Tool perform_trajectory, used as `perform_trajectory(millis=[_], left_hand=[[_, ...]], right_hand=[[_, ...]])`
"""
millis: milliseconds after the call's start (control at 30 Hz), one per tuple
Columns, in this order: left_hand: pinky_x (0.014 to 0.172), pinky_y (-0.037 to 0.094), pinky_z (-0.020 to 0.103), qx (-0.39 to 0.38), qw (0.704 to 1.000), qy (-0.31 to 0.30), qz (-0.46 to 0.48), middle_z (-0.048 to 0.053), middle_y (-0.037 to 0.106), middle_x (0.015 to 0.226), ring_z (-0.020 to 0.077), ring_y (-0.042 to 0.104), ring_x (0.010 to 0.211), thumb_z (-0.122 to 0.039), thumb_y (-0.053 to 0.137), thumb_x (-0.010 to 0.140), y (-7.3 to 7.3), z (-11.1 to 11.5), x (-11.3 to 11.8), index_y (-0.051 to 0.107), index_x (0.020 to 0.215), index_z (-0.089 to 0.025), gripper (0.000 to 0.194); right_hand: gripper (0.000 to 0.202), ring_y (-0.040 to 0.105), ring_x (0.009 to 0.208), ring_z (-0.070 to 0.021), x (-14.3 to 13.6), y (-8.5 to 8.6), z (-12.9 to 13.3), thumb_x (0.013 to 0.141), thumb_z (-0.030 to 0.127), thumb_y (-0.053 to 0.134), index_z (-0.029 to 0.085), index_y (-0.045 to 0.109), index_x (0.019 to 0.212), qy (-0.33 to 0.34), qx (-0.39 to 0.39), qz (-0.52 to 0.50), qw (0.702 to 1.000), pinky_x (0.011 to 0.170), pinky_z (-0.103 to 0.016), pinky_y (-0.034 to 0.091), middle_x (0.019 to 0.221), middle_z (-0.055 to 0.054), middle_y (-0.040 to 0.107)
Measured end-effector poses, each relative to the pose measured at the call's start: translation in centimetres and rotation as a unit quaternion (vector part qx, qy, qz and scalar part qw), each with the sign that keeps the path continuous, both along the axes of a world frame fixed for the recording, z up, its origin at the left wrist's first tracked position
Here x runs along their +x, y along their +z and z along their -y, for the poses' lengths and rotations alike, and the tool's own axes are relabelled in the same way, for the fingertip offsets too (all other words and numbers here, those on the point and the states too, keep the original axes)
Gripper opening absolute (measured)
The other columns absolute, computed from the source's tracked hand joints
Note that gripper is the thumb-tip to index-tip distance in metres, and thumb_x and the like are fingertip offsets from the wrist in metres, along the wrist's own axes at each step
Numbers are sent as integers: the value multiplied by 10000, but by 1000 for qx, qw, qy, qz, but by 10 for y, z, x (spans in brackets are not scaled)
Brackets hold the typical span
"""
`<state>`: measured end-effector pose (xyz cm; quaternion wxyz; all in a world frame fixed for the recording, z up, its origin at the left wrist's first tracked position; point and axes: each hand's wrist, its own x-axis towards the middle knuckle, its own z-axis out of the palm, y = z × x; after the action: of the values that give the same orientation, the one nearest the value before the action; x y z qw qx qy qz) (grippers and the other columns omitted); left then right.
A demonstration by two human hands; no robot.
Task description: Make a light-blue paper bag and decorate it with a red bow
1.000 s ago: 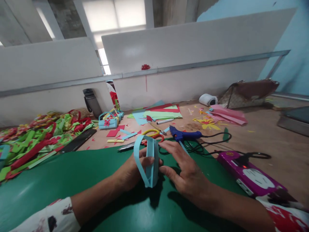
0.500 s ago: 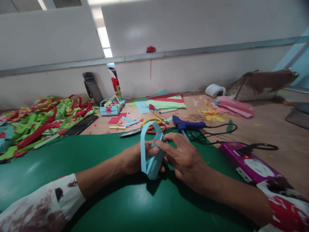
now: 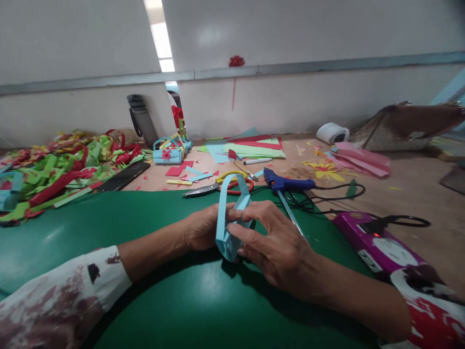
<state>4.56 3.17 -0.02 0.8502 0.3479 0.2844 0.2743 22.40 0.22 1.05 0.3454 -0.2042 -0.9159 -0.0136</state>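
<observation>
I hold a blue paper basket point(image 3: 229, 228) above the green mat point(image 3: 145, 271) near the counter's front edge, my left hand point(image 3: 204, 228) gripping its side and my right hand point(image 3: 271, 242) pinching its other side. Its handle loop arches upward. Scissors point(image 3: 218, 186) and a glue gun point(image 3: 285, 185) lie just beyond.
</observation>
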Motion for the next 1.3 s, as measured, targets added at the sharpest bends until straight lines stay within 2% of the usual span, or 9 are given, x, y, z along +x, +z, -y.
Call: perform_trajectory(millis=[267,400,500,567,667,800,933,1067,1300], left_hand=[[502,486,235,2,1000,11,10,19,592,810,135,594,622,-289,695,726,4,2,4,575,1095,-178,404],[696,495,265,100,994,36,19,33,623,923,167,618,804,-242,739,651,2,3,1,580,1085,-185,466],[807,464,328,204,979,-10,8,38,627,990,217,607,909,-251,685,693,8,3,-8,518,1216,-195,551],[844,442,332,280,958,-43,-54,35,628,1016,217,596,938,-216,666,722,19,4,-13,426,1321,-219,645],[897,432,354,402,907,-49,-113,72,577,1181,247,564,1029,-198,690,687,36,7,-17,427,1325,-224,690],[1046,321,394,492,850,-33,-184,72,460,1361,272,447,1214,-111,645,684,42,12,-17,425,1340,-232,703],[1077,283,417,500,842,-29,-199,46,432,1397,285,387,1275,-72,651,653,34,10,-19,397,1360,-278,780],[1065,299,428,505,842,-21,-186,47,451,1376,282,420,1242,-81,659,643,30,8,-20,417,1342,-275,765],[984,380,411,450,884,16,-125,68,538,1253,263,503,1113,-120,691,661,19,10,-12,475,1274,-213,656]], right_hand=[[154,529,976,-265,-3,2,0,837,143,545,167,619,971,-1,17,1,1000,801,-458,473,1054,-132,580],[248,524,989,-265,0,4,0,853,168,530,153,544,1100,28,10,-45,999,834,-471,466,1045,-129,568],[337,510,999,-254,6,7,-1,863,188,530,161,461,1192,7,-6,-106,994,857,-454,461,1039,-113,541],[344,504,1014,-254,11,9,-2,863,180,531,172,448,1197,-19,-1,-140,990,881,-452,445,1050,-107,528],[350,493,1034,-261,17,13,-1,856,163,530,165,449,1197,-34,22,-156,987,917,-464,417,1056,-108,516],[373,482,1047,-260,22,15,2,838,127,530,137,454,1203,-27,41,-124,991,956,-479,379,1066,-115,500],[361,478,1054,-256,23,13,1,833,118,534,123,481,1189,-36,55,-117,991,986,-489,340,1069,-116,501],[365,477,1065,-262,23,9,-2,851,130,518,109,475,1213,-58,60,-117,990,996,-510,314,1073,-124,512],[306,515,1035,-261,22,8,-3,861,151,515,98,524,1162,-70,86,-111,988,976,-509,332,1028,-129,557]])
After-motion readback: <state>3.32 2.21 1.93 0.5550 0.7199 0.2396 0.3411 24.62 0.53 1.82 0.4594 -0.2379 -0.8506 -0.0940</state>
